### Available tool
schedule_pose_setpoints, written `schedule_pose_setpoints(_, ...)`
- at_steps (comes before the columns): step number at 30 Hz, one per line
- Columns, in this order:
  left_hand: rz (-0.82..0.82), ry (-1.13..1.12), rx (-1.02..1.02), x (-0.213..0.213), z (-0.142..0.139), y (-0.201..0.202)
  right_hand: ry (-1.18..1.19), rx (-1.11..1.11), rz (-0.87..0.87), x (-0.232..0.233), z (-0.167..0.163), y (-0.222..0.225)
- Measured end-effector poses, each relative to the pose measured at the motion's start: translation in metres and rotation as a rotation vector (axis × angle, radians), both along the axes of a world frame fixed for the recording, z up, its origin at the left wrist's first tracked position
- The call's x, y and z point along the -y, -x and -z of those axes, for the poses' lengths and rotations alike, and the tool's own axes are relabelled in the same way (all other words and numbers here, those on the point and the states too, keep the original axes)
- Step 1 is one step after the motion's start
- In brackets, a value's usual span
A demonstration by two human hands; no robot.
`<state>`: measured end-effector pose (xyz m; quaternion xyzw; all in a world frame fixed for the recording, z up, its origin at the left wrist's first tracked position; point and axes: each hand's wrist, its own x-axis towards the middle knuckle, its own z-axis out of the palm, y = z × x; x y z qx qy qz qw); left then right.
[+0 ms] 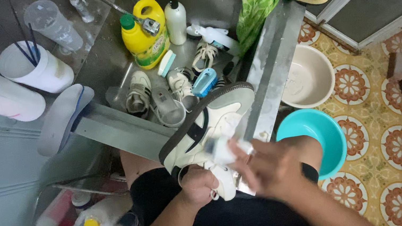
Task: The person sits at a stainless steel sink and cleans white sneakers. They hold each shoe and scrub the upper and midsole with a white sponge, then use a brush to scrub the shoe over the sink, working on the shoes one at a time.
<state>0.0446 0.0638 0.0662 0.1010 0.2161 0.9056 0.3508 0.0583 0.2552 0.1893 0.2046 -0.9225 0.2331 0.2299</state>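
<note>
**Shoe cleaning at the metal trough: hand position and containers**

The white low-top sneaker with dark side stripes and grey sole (208,122) is held over the person's lap, sole up, its toe leaning on the edge of the stainless steel sink surface (273,58). The left hand (197,184) is closed around the heel end. The right hand (266,167) is motion-blurred, closed on a small white object (223,150) pressed to the shoe's side; what that object is cannot be told.

Judgement: the work goes best with the heel held firm, the sole braced on the sink edge, and short strokes kept over the lap.

Containers:
- Sink basin: a yellow detergent jug with green cap (144,33), a white bottle (176,21), small grey-white sneakers (137,92), a blue scrub brush (204,82).
- Beige plastic basin (309,78) on the tiled floor: appears empty.
- Teal plastic basin (318,137): interior mostly hidden by the arm.
- White tub (37,66): holds thin dark sticks.
</note>
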Motion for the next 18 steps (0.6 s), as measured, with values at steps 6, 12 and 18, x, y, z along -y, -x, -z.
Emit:
schedule_pose_setpoints(6,-0.076,0.191,-0.165,0.003,0.025,-0.006,0.037,0.040,-0.020,0.000,-0.005,-0.001)
schedule_pose_setpoints(12,-0.153,0.268,-0.586,0.006,0.042,-0.006,-0.097,0.168,0.241,-0.002,-0.009,-0.001)
schedule_pose_setpoints(18,0.028,0.172,-0.080,0.007,0.028,-0.001,-0.206,0.088,0.079,0.001,-0.011,0.000)
